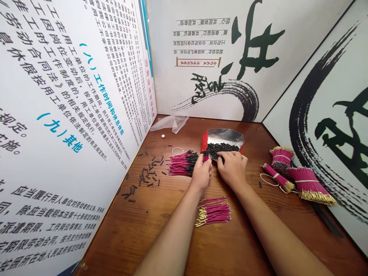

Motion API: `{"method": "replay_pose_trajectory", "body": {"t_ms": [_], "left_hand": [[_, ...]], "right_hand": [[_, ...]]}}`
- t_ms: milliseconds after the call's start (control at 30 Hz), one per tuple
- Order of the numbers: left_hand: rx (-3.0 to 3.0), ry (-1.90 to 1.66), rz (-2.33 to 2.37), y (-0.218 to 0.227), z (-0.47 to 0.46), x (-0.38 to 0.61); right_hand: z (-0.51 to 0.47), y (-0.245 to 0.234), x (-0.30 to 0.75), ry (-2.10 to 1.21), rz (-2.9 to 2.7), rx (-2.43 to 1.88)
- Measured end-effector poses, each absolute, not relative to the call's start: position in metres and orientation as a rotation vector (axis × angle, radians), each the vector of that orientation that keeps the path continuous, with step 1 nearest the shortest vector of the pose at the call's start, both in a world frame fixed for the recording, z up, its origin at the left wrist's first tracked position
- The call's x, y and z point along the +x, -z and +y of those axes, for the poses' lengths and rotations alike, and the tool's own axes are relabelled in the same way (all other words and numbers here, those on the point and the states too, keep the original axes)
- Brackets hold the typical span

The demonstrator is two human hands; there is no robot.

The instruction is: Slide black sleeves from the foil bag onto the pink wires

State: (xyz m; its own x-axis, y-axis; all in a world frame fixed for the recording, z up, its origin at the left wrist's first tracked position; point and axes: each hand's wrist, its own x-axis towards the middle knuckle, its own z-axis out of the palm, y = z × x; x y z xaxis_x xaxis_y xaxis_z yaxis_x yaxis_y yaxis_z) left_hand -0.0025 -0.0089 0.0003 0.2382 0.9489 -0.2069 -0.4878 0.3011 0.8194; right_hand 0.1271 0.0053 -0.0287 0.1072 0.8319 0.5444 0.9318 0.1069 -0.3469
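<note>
My left hand (201,172) is closed around a small bunch of magenta wires (206,156), with black sleeves at their upper ends. Just right of it, my right hand (233,166) dips bent fingertips into a heap of short black sleeves (222,147). The fingers look pinched together, but their tips are partly hidden. That heap lies in an opened red and silver bag (225,135). Left of my hands is a pile of magenta wires with black sleeves on one end (182,163). Nearer me, between my forearms, lie magenta wires with bare gold ends (215,213).
Loose black sleeves (149,172) are scattered at the left. Tied bundles of magenta wires (312,186) stand at the right beside a rubber band (268,179). A clear plastic bag (172,124) lies at the back. Printed panels (201,96) wall in the wooden table (138,237).
</note>
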Motion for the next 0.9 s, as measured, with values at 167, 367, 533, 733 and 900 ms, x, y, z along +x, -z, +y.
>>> {"method": "replay_pose_trajectory", "body": {"t_ms": [167, 367, 533, 733, 900], "left_hand": [[0.661, -1.101, 0.773, 0.0012, -0.0079, -0.0049], [0.65, -1.134, 0.776, 0.0024, -0.0073, -0.0051], [0.657, -1.147, 0.775, 0.0046, -0.0067, -0.0035], [0.706, -1.102, 0.756, 0.0044, -0.0078, -0.0031], [0.743, -1.13, 0.759, 0.0052, -0.0074, -0.0014]], "right_hand": [[0.0027, 0.029, 0.1242, 0.193, -1.834, -1.87], [0.0025, 0.0254, 0.1244, 0.179, -1.799, -1.865], [0.0046, 0.0278, 0.1256, 0.191, -1.744, -1.848], [0.0061, 0.0309, 0.1277, 0.154, -1.721, -1.821], [0.0063, 0.0293, 0.1269, 0.14, -1.683, -1.774]]}}
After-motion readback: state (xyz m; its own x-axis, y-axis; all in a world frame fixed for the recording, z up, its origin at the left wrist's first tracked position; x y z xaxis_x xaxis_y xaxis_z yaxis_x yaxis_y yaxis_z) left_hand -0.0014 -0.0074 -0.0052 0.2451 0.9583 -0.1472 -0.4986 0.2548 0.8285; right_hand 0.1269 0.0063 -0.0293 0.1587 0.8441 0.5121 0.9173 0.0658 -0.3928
